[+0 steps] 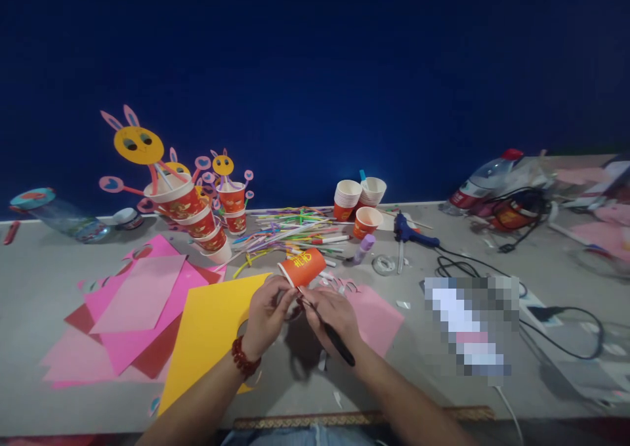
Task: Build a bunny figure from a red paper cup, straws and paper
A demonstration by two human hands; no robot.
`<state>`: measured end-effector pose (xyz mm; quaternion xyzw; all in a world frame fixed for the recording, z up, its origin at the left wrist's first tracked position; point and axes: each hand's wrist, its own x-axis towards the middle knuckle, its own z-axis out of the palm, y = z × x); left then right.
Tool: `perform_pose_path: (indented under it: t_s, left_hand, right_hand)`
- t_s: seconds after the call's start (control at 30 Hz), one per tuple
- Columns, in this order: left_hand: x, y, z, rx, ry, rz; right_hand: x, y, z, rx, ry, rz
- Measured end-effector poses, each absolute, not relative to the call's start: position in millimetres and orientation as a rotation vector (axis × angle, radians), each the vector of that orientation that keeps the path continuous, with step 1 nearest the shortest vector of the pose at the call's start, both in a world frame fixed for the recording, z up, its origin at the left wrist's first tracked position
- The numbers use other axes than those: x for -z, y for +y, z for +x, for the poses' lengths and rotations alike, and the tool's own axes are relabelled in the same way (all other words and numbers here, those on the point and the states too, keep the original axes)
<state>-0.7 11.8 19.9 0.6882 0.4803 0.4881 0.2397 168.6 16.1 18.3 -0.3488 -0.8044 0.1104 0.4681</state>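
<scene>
An orange paper cup (304, 267) with yellow print lies on its side in front of me, its rim toward the left. My left hand (266, 311), with a beaded bracelet (245, 357) at the wrist, is closed on the cup near its rim. In my right hand (337, 311) is a slim black-handled tool (335, 342), its thin metal tip up against the underside of the cup. The fingertips of both hands nearly meet there, so the tip's exact contact is hidden. Yellow paper (207, 328) lies under my left arm, and pink paper (377, 318) beside my right hand.
Stacked cups with paper bunny figures (139, 145) stand at the back left, near pink sheets (142, 295). Behind the held cup are loose straws (295, 226) and stacked cups (347, 197). A blue glue gun (413, 235), tape roll (384, 264) and black cables (460, 262) lie right.
</scene>
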Motion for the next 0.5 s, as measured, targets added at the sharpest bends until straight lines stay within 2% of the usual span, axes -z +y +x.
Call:
perform_pose_path:
  t_s: [0.07,0.13,0.27,0.5]
  left_hand:
    - [-17.3,11.9,0.6,-1.321,1.287,1.667]
    - [-16.9,12.1,2.5,-1.325,1.247,1.466]
    - [-22.9,11.2,5.9,-1.341,1.142,1.167]
    - [-29.6,8.4,8.1,-1.407,1.139,1.056]
  right_hand:
    - [-12.8,20.0,168.2,-0.042,-2.019,-0.804]
    - [-8.9,23.1,168.4,0.028,-2.036,-0.791]
    - [-9.2,26.7,172.5,0.032,-2.053,-0.765]
    - [-23.9,21.4,176.2,-0.03,-2.028,-0.741]
